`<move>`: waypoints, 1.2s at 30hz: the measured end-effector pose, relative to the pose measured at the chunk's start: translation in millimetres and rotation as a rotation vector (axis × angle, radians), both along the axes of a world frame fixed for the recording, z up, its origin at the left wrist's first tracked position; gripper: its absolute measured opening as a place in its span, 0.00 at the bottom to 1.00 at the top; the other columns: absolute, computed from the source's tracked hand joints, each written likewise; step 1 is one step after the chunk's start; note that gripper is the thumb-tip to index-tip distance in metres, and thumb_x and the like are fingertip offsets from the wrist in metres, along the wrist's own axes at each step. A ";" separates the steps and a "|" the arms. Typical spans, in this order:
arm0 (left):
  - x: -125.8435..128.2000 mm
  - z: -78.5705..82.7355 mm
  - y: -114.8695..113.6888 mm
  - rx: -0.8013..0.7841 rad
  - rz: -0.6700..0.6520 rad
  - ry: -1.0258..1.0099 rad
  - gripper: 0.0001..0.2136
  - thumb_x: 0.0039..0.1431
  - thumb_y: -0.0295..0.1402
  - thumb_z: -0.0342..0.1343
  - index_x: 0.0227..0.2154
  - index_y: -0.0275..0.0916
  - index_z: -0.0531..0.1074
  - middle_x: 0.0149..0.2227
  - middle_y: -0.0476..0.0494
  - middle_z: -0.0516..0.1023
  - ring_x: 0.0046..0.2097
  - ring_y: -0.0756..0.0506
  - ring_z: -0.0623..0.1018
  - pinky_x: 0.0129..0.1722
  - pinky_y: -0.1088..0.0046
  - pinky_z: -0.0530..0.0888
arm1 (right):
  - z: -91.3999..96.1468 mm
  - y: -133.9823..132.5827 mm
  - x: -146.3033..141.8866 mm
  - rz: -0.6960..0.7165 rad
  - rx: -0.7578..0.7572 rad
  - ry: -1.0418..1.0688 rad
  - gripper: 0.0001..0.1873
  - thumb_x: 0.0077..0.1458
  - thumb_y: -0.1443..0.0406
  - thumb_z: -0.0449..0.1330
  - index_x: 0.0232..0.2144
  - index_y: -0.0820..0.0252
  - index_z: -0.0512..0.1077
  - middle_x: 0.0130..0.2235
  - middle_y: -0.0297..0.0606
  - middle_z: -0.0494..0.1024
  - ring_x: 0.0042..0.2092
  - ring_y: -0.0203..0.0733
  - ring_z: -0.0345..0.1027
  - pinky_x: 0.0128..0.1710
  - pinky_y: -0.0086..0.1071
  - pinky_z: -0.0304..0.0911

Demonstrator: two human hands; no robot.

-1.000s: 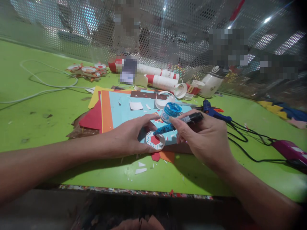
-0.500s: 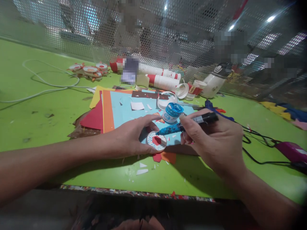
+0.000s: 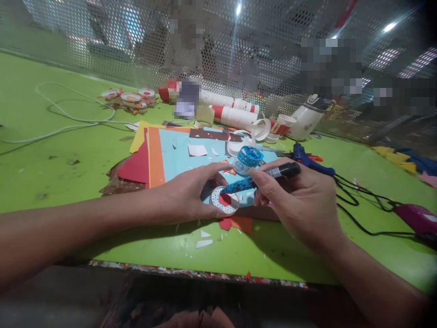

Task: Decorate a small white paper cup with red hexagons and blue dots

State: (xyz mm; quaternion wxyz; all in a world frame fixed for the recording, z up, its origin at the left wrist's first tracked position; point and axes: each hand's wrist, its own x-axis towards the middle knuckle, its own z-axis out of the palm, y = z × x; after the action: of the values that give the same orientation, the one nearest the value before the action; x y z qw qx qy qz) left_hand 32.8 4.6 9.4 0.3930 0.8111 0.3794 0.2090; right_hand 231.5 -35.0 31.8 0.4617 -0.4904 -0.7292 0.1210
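Note:
My left hand grips a small white paper disc by its edge, thumb at the near side and fingers at the far side. Blue dots and a red centre piece mark the disc's face. My right hand is closed round a marker with a black end, its lower part smeared with blue paint. The blue tip meets the disc's upper left part. Just beyond the hands stands an opened jar of blue paint. Light blue paper lies beneath, strewn with white scraps.
Red paper and orange paper lie at left. Behind are stacked paper cups, a cut paper ring and a white bottle. A blue glue gun with a black cable lies right. Small round crafts sit back left.
The marker's tip has shifted slightly left on the disc, and my right hand has moved a little left with it. My left hand keeps its hold. The camera view has shifted slightly.

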 end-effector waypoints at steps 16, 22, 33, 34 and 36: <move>1.3 -1.1 0.2 0.025 -0.017 -0.040 0.35 0.50 0.37 0.63 0.61 0.37 0.60 0.45 0.41 0.77 0.44 0.42 0.76 0.42 0.68 0.70 | -1.6 1.8 -0.9 0.012 -0.019 0.009 0.10 0.56 0.62 0.64 0.25 0.58 0.73 0.19 0.28 0.72 0.19 0.31 0.61 0.21 0.27 0.60; 1.3 -1.9 1.1 0.038 -0.015 -0.024 0.35 0.49 0.38 0.64 0.61 0.38 0.60 0.45 0.42 0.77 0.42 0.42 0.76 0.40 0.69 0.70 | 0.3 3.2 -3.6 0.016 -0.044 0.011 0.13 0.56 0.61 0.64 0.21 0.58 0.71 0.17 0.28 0.70 0.19 0.32 0.61 0.21 0.29 0.59; -0.1 -1.0 -0.4 0.026 -0.011 -0.012 0.37 0.51 0.39 0.64 0.62 0.36 0.58 0.45 0.41 0.77 0.41 0.43 0.75 0.40 0.68 0.70 | 1.1 5.3 0.4 0.093 -0.038 -0.027 0.10 0.57 0.65 0.63 0.24 0.61 0.73 0.21 0.29 0.73 0.21 0.31 0.64 0.23 0.28 0.61; -0.3 -0.8 -0.5 0.026 -0.013 -0.011 0.37 0.51 0.39 0.64 0.62 0.36 0.58 0.45 0.41 0.76 0.41 0.43 0.75 0.40 0.68 0.70 | 1.5 5.1 0.2 0.092 -0.040 -0.025 0.10 0.57 0.65 0.63 0.24 0.61 0.73 0.21 0.29 0.73 0.21 0.31 0.64 0.23 0.28 0.61; -0.4 -0.3 -0.6 0.019 -0.013 -0.017 0.36 0.51 0.38 0.64 0.62 0.36 0.58 0.46 0.40 0.76 0.42 0.43 0.75 0.40 0.68 0.70 | 2.6 3.7 -0.5 0.076 -0.038 -0.016 0.11 0.56 0.65 0.64 0.23 0.60 0.72 0.21 0.29 0.72 0.21 0.31 0.63 0.23 0.28 0.62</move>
State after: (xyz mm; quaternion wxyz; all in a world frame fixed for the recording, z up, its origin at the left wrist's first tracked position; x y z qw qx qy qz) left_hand 32.4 4.0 9.1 0.3897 0.8156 0.3686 0.2169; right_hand 231.0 -31.4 34.4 0.4413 -0.4719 -0.7487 0.1485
